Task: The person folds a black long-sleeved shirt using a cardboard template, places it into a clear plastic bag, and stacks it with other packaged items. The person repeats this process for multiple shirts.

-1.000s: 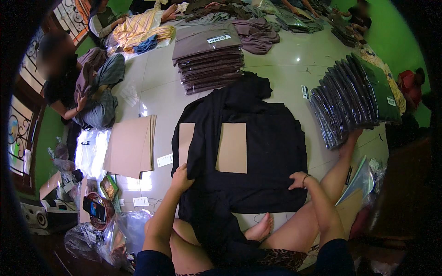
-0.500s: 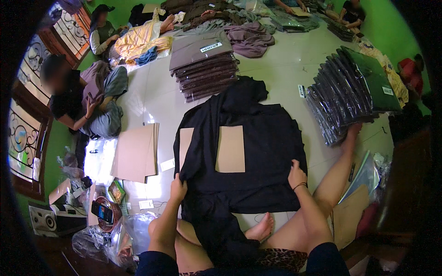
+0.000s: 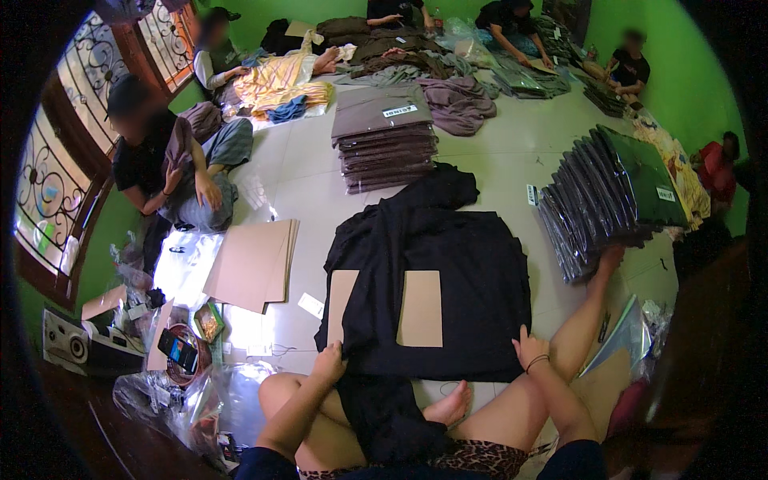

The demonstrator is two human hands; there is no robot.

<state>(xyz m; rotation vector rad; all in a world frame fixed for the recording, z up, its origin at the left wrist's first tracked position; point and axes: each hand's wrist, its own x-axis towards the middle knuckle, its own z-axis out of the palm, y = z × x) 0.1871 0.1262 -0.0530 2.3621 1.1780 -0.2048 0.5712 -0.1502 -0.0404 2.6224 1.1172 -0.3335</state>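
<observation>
Black cloth (image 3: 484,300) now ends nearer its cardboard (image 3: 421,310) (a tidier front edge); left hand (image 3: 329,363) pinches cloth, right hand (image 3: 531,350) touches it, fingers unclear.

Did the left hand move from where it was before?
Yes. Judged against the cardboard pile, the left hand has moved back, closer to the person.

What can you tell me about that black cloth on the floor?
The black cloth looks soft, matte and opaque, like woven fabric. It lies mostly flat on the pale tiled floor, layered and wrinkled, with a bunched far end and a tail draping between the person's legs. A strip of it crosses tan cardboard, which shows on both sides; whether that is one piece is unclear. The left fingers grip its near left corner; the right fingers are at its right edge.
</observation>
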